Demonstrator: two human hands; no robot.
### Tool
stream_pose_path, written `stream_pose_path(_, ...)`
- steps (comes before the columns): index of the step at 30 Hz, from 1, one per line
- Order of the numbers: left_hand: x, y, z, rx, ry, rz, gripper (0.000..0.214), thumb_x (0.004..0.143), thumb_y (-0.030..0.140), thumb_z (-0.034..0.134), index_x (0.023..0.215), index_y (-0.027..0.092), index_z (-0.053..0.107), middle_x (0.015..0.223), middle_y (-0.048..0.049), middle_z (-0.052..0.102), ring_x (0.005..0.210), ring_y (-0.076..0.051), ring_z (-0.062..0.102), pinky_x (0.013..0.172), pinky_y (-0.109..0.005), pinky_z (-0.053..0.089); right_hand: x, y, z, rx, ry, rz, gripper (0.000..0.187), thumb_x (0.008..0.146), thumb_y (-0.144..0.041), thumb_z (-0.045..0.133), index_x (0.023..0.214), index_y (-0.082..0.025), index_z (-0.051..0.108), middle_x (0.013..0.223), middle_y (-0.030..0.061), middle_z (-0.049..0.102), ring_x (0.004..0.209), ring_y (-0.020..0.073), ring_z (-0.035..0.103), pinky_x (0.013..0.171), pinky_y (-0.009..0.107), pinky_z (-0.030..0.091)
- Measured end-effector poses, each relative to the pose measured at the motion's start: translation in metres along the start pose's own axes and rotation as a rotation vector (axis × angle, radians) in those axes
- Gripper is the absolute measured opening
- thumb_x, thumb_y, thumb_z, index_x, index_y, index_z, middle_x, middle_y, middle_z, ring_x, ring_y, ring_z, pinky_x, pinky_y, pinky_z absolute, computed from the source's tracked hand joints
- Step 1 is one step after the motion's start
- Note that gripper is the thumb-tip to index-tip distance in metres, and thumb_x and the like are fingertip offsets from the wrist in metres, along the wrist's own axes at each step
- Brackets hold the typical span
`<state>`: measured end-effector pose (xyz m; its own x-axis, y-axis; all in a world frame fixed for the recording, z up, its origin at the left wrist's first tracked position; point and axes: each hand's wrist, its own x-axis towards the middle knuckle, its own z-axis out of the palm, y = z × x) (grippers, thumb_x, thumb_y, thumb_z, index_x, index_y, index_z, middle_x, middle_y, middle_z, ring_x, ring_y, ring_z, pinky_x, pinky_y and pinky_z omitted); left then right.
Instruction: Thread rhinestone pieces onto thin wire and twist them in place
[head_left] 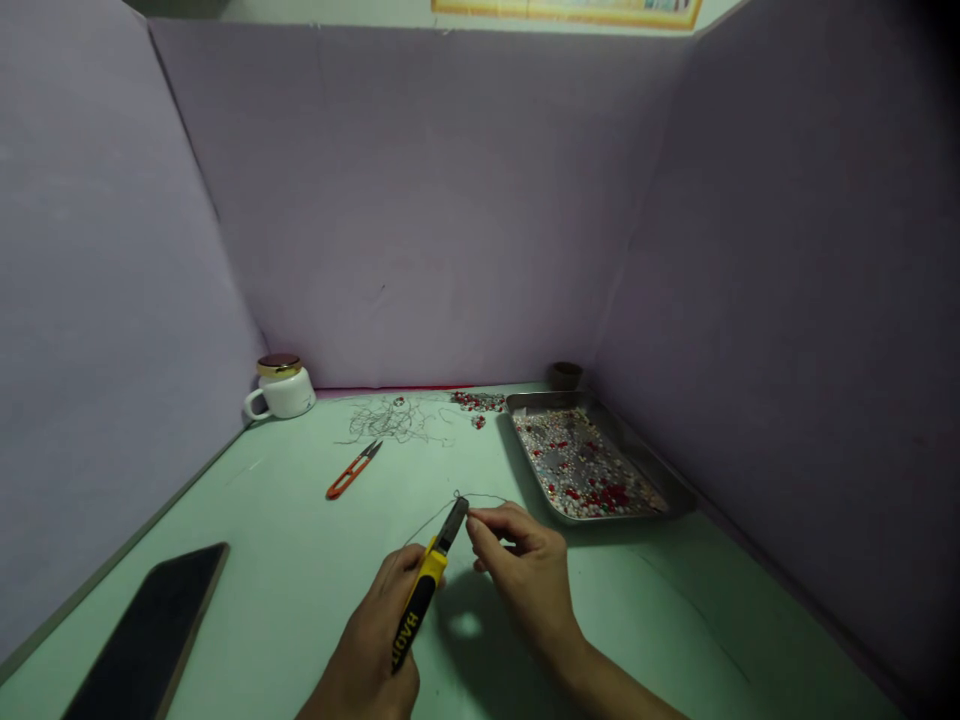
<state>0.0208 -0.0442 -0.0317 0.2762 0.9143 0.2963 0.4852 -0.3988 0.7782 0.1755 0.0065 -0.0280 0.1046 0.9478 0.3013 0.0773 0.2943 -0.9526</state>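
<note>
Nearest, at lower left on the pale green counter (pixel 285 520): dark phone-like slab (pixel 150 630), well apart from the work, probably fine there. Next, left hand (pixel 382 620) wrapped round the yellow-and-black pliers (pixel 430 572), nose angled up and away; gap between the jaws too small to tell. Right hand (pixel 529 560) pinched narrow, thumb and forefinger just beside the nose, apparently on the thin wire (pixel 457 493). Wire at mid-counter, between and just beyond the hands: small loop at the very tip of the pliers, one length slanting back toward the left hand, another arcing behind the right. For a clean bend, judging by the pose: squeeze firmly but without nicking the wire, hold the left wrist steady, guide with the right pinch close to the nose, turn in small bits, and watch for kinks or slipping off the tip. Best to keep fingertips clear of the bite. Farther out: orange snips (pixel 341 485) at left, points away; at right, metal tray (pixel 630 440) of red and pale beads (pixel 600 495), so mind the right forearm. Farthest: loose wire heap (pixel 386 420), red bead clusters (pixel 478 402), white lidded mug (pixel 289 393), dark bowl (pixel 564 375) behind the tray.
</note>
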Motion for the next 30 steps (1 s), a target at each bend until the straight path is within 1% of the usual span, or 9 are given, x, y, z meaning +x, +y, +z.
stream_pose_path(2,0.000,0.002,0.000,-0.004,0.007,-0.015,0.063,0.054,-0.007,0.035,0.107,0.021,0.052,0.114,-0.0062,0.052,0.109,-0.022,0.048,0.095,-0.034,0.040,-0.001,0.000,0.001,-0.015,0.027,-0.032,0.012,0.071,-0.021,0.058,0.068,-0.016,0.068,0.062,0.0022,0.057,0.056,0.0142,0.055,0.044,0.023,0.047)
stream_pose_path(5,0.000,0.005,0.000,-0.012,0.018,-0.031,0.060,0.056,-0.004,0.037,0.108,0.020,0.053,0.116,-0.0073,0.052,0.111,-0.023,0.047,0.096,-0.035,0.039,-0.003,-0.001,0.002,-0.023,0.056,-0.057,0.012,0.072,-0.020,0.057,0.069,-0.017,0.067,0.063,0.0023,0.058,0.057,0.0146,0.055,0.044,0.023,0.047)
stream_pose_path(9,-0.001,0.006,0.001,0.003,0.022,-0.058,0.064,0.057,-0.003,0.038,0.114,0.021,0.052,0.121,-0.0063,0.052,0.113,-0.024,0.047,0.097,-0.036,0.039,-0.005,-0.002,0.002,-0.044,0.079,-0.061,0.011,0.073,-0.021,0.057,0.069,-0.017,0.067,0.064,0.0029,0.059,0.057,0.0148,0.055,0.045,0.024,0.047)
stream_pose_path(13,-0.002,0.001,0.003,0.030,0.037,-0.053,0.065,0.056,-0.005,0.037,0.113,0.021,0.052,0.122,-0.0054,0.051,0.115,-0.023,0.045,0.100,-0.035,0.036,-0.005,-0.001,0.002,-0.053,0.098,-0.067,0.012,0.073,-0.022,0.057,0.069,-0.017,0.067,0.065,0.0029,0.059,0.057,0.0147,0.055,0.044,0.024,0.047)
stream_pose_path(18,-0.004,-0.005,0.003,0.042,0.003,-0.048,0.067,0.055,-0.005,0.037,0.116,0.021,0.050,0.127,-0.0060,0.047,0.120,-0.023,0.041,0.102,-0.036,0.033,-0.005,-0.001,0.002,-0.053,0.105,-0.100,0.010,0.073,-0.020,0.058,0.069,-0.017,0.067,0.063,0.0022,0.058,0.056,0.0140,0.055,0.043,0.023,0.046)
stream_pose_path(21,-0.004,-0.003,0.001,0.037,0.001,-0.046,0.070,0.054,-0.004,0.037,0.118,0.022,0.048,0.128,-0.0055,0.047,0.120,-0.023,0.041,0.102,-0.037,0.032,-0.006,-0.001,0.002,-0.057,0.106,-0.108,0.011,0.073,-0.021,0.058,0.070,-0.017,0.067,0.063,0.0020,0.058,0.056,0.0137,0.054,0.043,0.023,0.045)
stream_pose_path(26,-0.001,0.005,0.001,0.003,-0.008,-0.063,0.070,0.053,-0.003,0.037,0.117,0.023,0.049,0.123,-0.0052,0.050,0.115,-0.024,0.045,0.098,-0.036,0.037,-0.007,-0.001,0.002,-0.073,0.115,-0.145,0.010,0.073,-0.020,0.058,0.069,-0.017,0.067,0.060,0.0013,0.056,0.055,0.0131,0.053,0.042,0.021,0.043)
stream_pose_path(30,-0.003,0.002,0.003,-0.001,0.008,-0.073,0.071,0.051,-0.002,0.037,0.115,0.023,0.051,0.125,-0.0045,0.049,0.117,-0.024,0.043,0.101,-0.037,0.033,-0.006,-0.002,0.002,-0.098,0.129,-0.170,0.011,0.073,-0.021,0.058,0.069,-0.017,0.068,0.061,0.0019,0.058,0.056,0.0131,0.054,0.041,0.020,0.042)
